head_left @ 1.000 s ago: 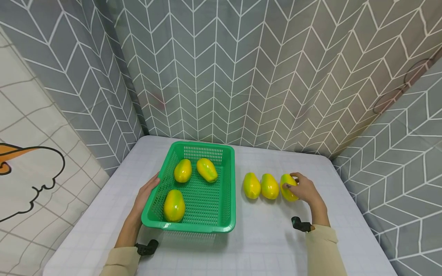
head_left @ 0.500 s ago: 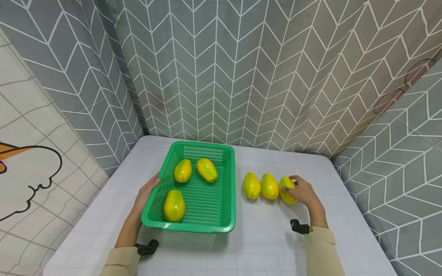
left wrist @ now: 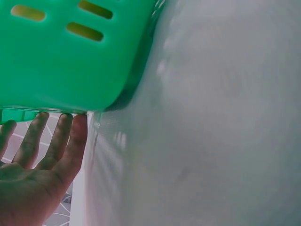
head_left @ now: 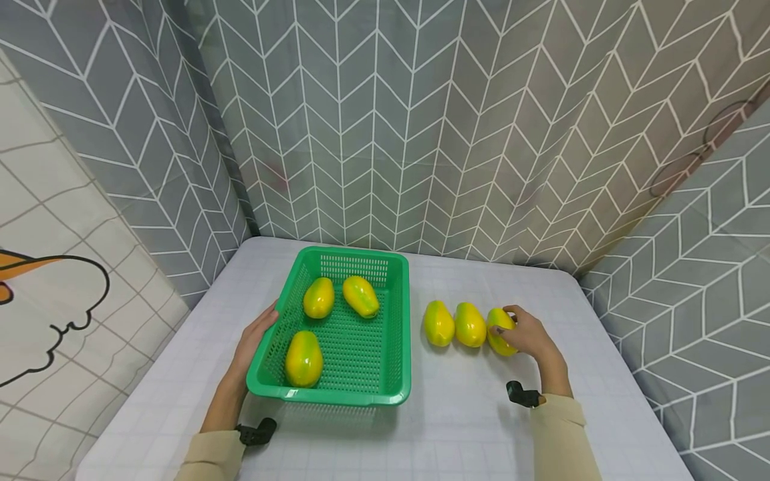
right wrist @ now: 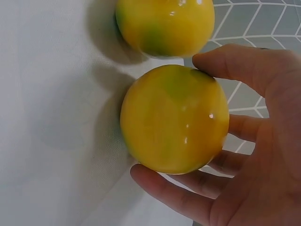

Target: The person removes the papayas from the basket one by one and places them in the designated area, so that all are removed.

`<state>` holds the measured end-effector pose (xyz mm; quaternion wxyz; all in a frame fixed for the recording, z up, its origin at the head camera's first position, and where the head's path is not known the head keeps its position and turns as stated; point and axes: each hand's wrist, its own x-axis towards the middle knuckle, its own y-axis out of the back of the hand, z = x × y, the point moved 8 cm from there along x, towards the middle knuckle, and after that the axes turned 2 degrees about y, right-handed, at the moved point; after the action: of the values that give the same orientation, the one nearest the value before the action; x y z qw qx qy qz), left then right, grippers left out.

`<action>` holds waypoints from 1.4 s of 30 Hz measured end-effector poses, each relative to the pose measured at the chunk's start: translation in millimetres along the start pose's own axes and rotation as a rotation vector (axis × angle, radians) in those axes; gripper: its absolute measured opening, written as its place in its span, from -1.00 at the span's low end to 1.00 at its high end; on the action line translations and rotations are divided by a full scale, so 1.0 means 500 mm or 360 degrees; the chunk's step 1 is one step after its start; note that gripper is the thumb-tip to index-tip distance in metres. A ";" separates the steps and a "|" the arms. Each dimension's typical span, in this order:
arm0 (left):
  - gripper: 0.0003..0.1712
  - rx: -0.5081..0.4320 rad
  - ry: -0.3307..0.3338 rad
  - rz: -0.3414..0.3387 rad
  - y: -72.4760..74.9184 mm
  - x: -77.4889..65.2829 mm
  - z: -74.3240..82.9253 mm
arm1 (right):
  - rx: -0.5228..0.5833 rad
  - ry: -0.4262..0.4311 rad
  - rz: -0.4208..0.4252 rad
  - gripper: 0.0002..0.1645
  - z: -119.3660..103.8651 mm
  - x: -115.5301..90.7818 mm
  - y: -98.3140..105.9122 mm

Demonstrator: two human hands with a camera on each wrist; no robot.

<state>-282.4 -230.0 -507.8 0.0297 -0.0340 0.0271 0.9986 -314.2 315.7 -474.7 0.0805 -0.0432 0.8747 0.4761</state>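
My right hand holds the rightmost papaya of a row of three on the table. In the right wrist view the thumb lies on one side of this yellow-green papaya, with the fingers curved round the other. Beside it in the row are the middle papaya and the left papaya. My left hand rests against the left side of a green plastic basket. Its fingertips touch the basket wall, fingers nearly straight. Three more papayas lie inside the basket, one being the near-left papaya.
A white cloth covers the table. Patterned grey curtains hang behind and along the right. At the left is a pale curtain with a cartoon print. Black cameras are worn on both wrists.
My right hand has shifted slightly left and toward me with the rightmost papaya, which now sits closer to the middle one. The left hand and basket have stayed still.
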 end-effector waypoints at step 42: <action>-0.25 -0.0011 -0.0014 -0.0002 -0.002 0.001 0.001 | -0.0139 0.0121 0.0138 -0.14 -0.050 -0.013 0.055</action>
<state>-282.8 -228.8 -507.6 0.0302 -0.0297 0.0234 0.9988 -314.5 309.6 -437.2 0.0246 -0.0267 0.8566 0.5147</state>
